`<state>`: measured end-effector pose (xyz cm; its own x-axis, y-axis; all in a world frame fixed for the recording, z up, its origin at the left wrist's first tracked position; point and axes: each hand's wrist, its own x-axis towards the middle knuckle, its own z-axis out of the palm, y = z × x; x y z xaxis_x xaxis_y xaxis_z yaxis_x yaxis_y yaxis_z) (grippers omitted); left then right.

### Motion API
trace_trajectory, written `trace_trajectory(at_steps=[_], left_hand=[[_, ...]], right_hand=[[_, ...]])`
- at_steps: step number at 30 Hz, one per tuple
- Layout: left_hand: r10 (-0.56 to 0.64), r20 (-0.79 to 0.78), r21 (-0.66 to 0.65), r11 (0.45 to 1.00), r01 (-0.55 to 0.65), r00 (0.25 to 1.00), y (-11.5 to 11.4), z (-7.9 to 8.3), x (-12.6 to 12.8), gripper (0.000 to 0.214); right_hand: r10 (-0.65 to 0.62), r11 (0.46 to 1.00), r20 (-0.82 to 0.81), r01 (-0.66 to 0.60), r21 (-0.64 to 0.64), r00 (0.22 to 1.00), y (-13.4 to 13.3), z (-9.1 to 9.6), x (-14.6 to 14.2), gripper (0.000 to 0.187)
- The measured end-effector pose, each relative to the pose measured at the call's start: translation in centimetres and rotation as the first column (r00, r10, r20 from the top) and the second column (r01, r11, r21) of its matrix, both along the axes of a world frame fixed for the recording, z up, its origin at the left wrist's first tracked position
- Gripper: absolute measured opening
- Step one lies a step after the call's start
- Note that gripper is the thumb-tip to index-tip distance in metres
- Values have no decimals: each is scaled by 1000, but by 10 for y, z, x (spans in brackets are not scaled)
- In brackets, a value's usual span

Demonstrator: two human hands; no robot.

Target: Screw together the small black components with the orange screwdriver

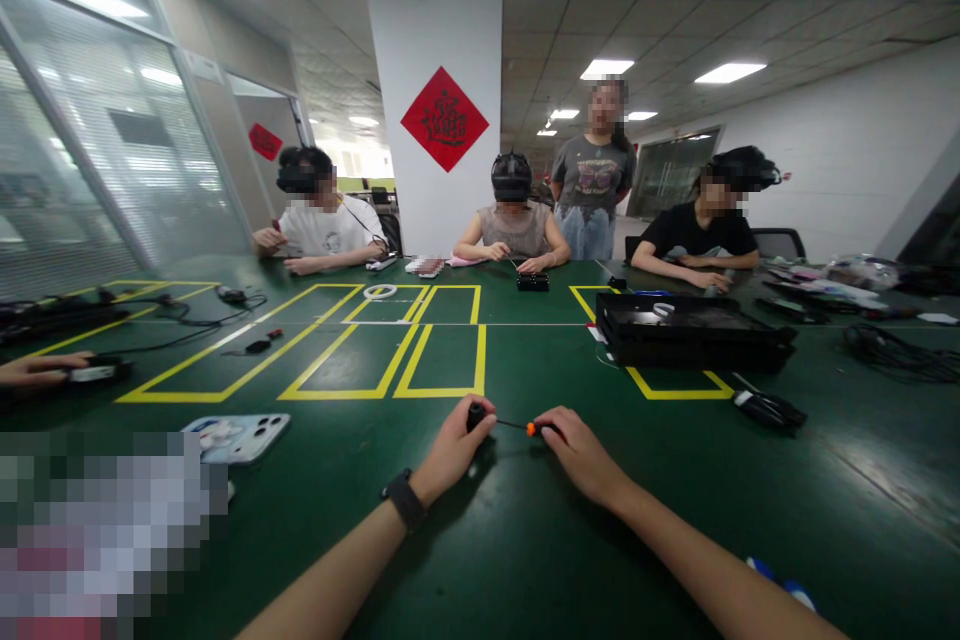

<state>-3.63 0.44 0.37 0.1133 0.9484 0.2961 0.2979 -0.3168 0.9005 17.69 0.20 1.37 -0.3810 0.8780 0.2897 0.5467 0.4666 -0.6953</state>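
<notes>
My right hand [577, 445] is closed round the handle of a screwdriver [513, 424], with an orange collar showing just past the fingertips. Its thin dark shaft points left, toward my left hand [454, 450]. That hand pinches a small black part [475, 415] between thumb and fingers, and I cannot make out its kind. The shaft's tip reaches this part or ends right beside it; which one is unclear. Both hands are held low over the green table [510, 540], and a dark watch is on my left wrist.
Yellow tape rectangles [439, 392] mark the table ahead. A black tray [697, 345] stands front right, with a bundled black cable [769, 410] nearer me. A phone [244, 437] lies left. Several people sit across the table, one stands, and another person's hand [49, 370] is far left.
</notes>
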Motion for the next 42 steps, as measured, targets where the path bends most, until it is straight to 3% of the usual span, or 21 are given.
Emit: trace_trajectory(at_steps=[5,13,18,25,29,36,42], left_hand=[[-1,-12,9,1000,2,1000,-5,1,-2,19],[-8,-20,30,1000,8,1000,-3,1,-2,15],[-16,-38,26,1000,17,999,-3,0,-2,14],[-32,-44,36,999,33,999,-1,-3,-1,12],[-27,-27,19,999,28,999,-1,-3,-2,13],[-24,-13,29,999,24,1000,-1,-2,-2,12],[-27,-13,9,1000,27,1000,-2,-2,-1,14]], right_hand=[[28,1000,0,-28,0,1000,-3,2,-1,17],[7,1000,6,-7,29,1000,-3,0,-4,27],[-31,999,-6,31,-14,1000,-4,-1,-4,17],[-4,1000,6,4,6,1000,-5,1,-4,29],[-27,999,-19,26,-30,999,-6,1,-5,16],[5,1000,-5,-5,-15,1000,-4,1,-2,26],[-18,1000,-8,18,-26,1000,-3,0,0,17]])
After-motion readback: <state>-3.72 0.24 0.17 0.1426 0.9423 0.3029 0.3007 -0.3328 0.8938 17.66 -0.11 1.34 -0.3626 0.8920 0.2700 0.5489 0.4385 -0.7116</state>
